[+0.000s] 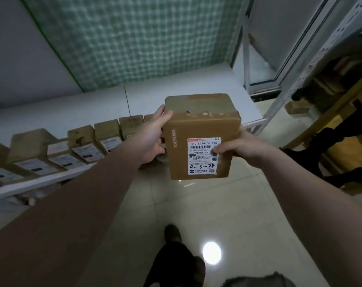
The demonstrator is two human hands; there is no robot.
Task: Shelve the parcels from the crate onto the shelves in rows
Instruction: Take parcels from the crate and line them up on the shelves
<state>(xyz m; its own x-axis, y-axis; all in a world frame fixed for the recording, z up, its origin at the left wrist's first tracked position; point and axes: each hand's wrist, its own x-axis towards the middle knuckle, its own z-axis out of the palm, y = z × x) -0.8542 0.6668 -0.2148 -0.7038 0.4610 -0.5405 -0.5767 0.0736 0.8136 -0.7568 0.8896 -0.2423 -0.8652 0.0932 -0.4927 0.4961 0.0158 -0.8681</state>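
two hands (155,139) (241,149) grip the parcel (200,137) between them.

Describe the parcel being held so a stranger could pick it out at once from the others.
Start at the white shelf along the checked wall, with its row of parcels. The held parcel is in front of its right end, gripped by the left hand and right hand. Only its label shows handwritten "4-3-24".

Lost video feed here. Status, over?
Both hands, left hand and right hand, gripping one parcel. Row of parcels on shelf. Nothing blocking.
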